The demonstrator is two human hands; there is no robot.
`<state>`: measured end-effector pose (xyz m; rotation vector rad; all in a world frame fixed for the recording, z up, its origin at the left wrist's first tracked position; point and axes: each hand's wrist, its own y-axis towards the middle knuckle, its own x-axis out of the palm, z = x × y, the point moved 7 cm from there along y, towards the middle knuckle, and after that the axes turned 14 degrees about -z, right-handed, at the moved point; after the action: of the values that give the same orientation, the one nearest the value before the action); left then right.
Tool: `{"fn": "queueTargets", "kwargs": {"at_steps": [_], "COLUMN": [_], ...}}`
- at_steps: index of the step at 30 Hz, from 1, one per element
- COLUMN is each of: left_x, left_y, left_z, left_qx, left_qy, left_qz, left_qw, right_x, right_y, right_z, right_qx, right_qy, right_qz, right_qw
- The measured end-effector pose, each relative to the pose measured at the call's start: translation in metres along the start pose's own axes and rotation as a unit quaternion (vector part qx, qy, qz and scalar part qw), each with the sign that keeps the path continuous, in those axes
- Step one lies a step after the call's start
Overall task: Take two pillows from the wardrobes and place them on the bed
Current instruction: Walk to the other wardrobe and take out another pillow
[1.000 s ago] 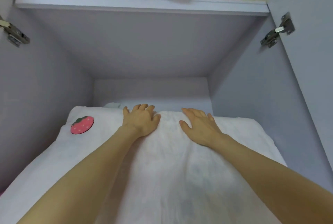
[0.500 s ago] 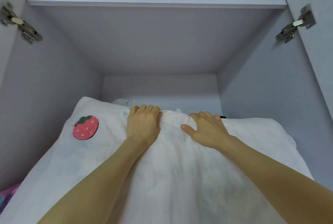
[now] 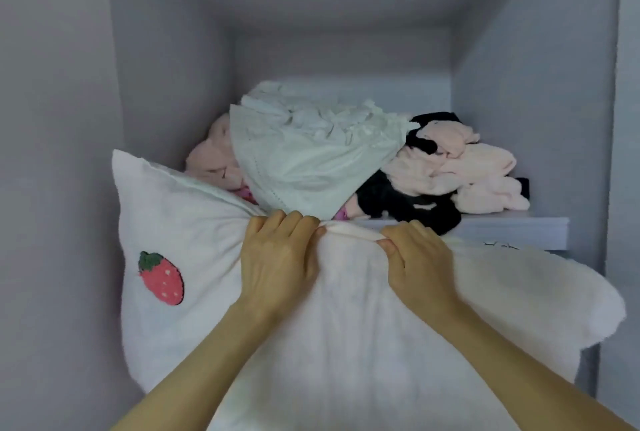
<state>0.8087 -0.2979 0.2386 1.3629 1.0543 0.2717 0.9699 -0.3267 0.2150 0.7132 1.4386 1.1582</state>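
Leftmost, against the left wall of the wardrobe [image 3: 62,188]: the upper left corner of the white pillow [image 3: 194,292], standing up past the front edge of the shelf [image 3: 512,228], with a red strawberry patch [image 3: 161,278] sewn on near that corner. Long axis of the pillow running left to right across the opening, most of its bulk hanging forward of the shelf edge and toward the camera.

Next, at the middle of the pillow's far edge: left hand [image 3: 277,257], fingers curled over and gripping a bunched fold of the cover. Just beside it, right hand [image 3: 415,261], fingers likewise curled and pinching the same ridge of fabric, thumb tucked under. Both hands equally near, set close together on the top seam, neither reaching further in.

Behind the hands, at the back of the shelf: a crumpled white cloth [image 3: 311,160] draped over pink and black plush items [image 3: 460,171], its lower hem just touching the pillow's far edge.

Judged from this: a straight pull back toward the body needed, with the far edge leading out; some risk of the white cloth being dragged along.
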Motion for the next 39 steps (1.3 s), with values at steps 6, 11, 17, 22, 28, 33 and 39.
{"fn": "queueTargets", "kwargs": {"at_steps": [6,11,17,22,28,33,39], "left_x": [-0.017,-0.052,-0.151,-0.260,-0.391,-0.459,-0.431], "left_y": [-0.086,-0.190,-0.335,-0.416,-0.482,-0.527,-0.517], "left_z": [0.021,0.057,0.107,0.155,0.199,0.188,0.125], "left_qx": [-0.107,-0.219,-0.394,-0.495,-0.605,-0.719,-0.671], "left_qy": [0.002,0.090,0.211,0.333,0.467,0.461,0.418], "left_qz": [-0.114,-0.177,-0.194,-0.178,-0.157,-0.114,-0.121], "left_qw": [0.988,0.955,0.873,0.782,0.625,0.507,0.600], "right_x": [0.013,0.023,0.006,-0.037,-0.119,-0.133,-0.074], "right_y": [-0.061,-0.134,-0.225,-0.276,-0.306,-0.311,-0.281], "right_z": [-0.031,-0.083,-0.209,-0.333,-0.477,-0.562,-0.558], "right_qx": [-0.033,-0.080,-0.190,-0.253,-0.357,-0.434,-0.481], "right_qy": [0.111,0.277,0.450,0.573,0.642,0.587,0.487], "right_qz": [-0.083,-0.148,-0.201,-0.251,-0.317,-0.398,-0.402], "right_qw": [0.990,0.946,0.849,0.738,0.600,0.556,0.608]}}
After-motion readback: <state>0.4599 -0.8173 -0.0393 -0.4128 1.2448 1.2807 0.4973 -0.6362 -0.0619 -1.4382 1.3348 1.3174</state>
